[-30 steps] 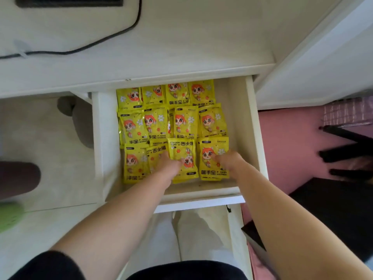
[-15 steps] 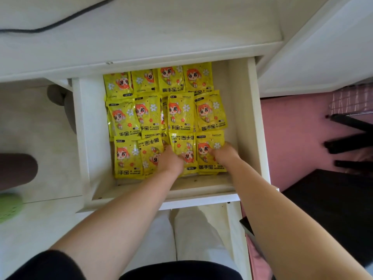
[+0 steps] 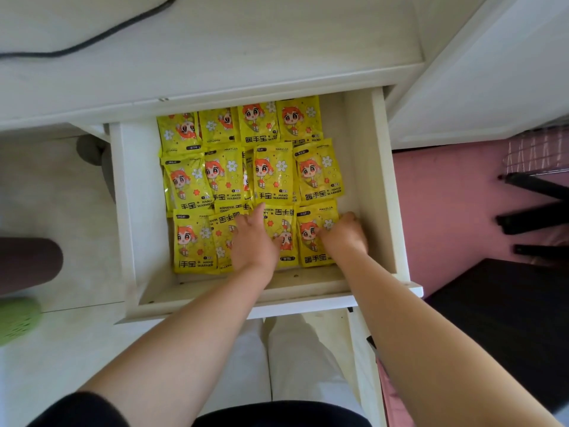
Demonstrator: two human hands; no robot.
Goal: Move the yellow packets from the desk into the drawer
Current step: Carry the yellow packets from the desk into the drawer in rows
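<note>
1. A white drawer (image 3: 132, 211) is standing open under a desk (image 3: 246, 50).
2. Yellow packets (image 3: 272, 174) are lying inside it in three rows.
3. The left hand (image 3: 252, 241) is pressing flat, fingers straight, on front-row packets.
4. The right hand (image 3: 345, 235) is resting bent fingers on the front-right packet (image 3: 311, 255); whether it is gripping cannot be told.

yellow packets (image 3: 272, 174), white drawer (image 3: 132, 211), pink floor (image 3: 446, 211)
</note>
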